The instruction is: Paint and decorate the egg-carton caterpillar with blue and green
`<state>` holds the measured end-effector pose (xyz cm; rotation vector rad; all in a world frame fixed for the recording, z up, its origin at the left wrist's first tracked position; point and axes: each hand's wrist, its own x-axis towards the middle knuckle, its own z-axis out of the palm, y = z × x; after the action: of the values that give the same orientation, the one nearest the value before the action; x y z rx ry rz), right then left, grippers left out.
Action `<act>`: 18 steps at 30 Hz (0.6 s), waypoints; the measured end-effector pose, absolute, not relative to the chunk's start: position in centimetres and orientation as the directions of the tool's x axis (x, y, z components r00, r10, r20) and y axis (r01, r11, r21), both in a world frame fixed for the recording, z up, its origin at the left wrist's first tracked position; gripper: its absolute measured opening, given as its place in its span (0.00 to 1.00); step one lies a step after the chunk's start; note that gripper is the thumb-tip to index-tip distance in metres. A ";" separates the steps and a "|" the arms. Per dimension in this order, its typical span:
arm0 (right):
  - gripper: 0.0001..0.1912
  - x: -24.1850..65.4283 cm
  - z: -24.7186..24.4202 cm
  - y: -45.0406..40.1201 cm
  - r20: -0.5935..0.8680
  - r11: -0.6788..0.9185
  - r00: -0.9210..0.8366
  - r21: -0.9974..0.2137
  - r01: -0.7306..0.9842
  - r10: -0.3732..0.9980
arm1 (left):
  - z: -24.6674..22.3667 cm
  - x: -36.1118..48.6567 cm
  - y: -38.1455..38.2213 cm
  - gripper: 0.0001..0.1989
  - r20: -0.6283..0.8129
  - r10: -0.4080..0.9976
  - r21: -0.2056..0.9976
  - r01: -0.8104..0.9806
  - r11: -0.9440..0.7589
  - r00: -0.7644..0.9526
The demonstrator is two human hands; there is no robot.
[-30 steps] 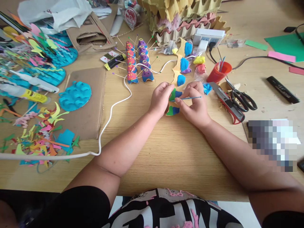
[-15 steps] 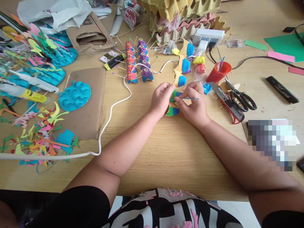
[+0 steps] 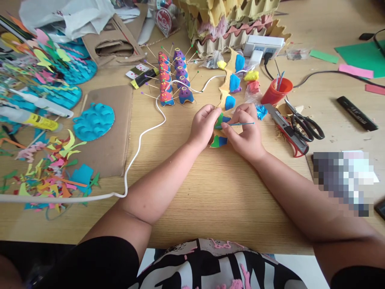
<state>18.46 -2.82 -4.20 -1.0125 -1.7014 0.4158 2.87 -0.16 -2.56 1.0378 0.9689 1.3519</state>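
Observation:
A strip of egg-carton cups (image 3: 225,86) runs up the table in front of me, with blue patches on its far cups and green and blue on the near ones. My left hand (image 3: 205,123) is closed on the strip's left edge, near its green part. In my right hand (image 3: 247,130) a thin blue stick (image 3: 245,123) is pinched between thumb and fingers, its inner end at the green patch. Part of the strip is hidden behind the fingers. Left of it stand a red painted egg-carton strip (image 3: 165,76) and a purple one (image 3: 183,76), with bead-tipped sticks poking out.
On the right are a red cup (image 3: 277,90), a box cutter (image 3: 287,130), scissors (image 3: 305,122) and a black marker-like bar (image 3: 357,113). A white cable (image 3: 140,148) crosses the left side. Paper scraps (image 3: 54,170) and cardboard (image 3: 105,154) lie farther left; egg trays (image 3: 231,38) are stacked behind.
The blue stick in my right hand has tilted slightly, its outer end a little higher and farther right. My left hand stays on the strip.

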 end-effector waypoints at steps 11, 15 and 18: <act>0.15 18.5 -3.9 -2.9 0.601 0.567 -0.072 -0.699 0.436 0.796 | -2.7 2.7 0.1 0.23 -0.018 1.000 0.947 -0.320 0.009 -0.024; 0.18 18.3 -3.9 -3.0 0.625 0.570 0.050 -0.739 0.359 0.779 | -2.3 2.8 0.1 0.22 -0.085 0.996 0.923 -0.378 0.075 -0.010; 0.18 18.1 -4.0 -2.7 0.597 0.555 0.230 -0.801 0.224 0.769 | -1.8 2.9 0.1 0.21 -0.134 0.991 0.885 -0.448 0.125 0.013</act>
<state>18.10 -2.73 -3.96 -0.9606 -1.3241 0.4670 2.86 0.09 -1.77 0.7618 0.9352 1.3096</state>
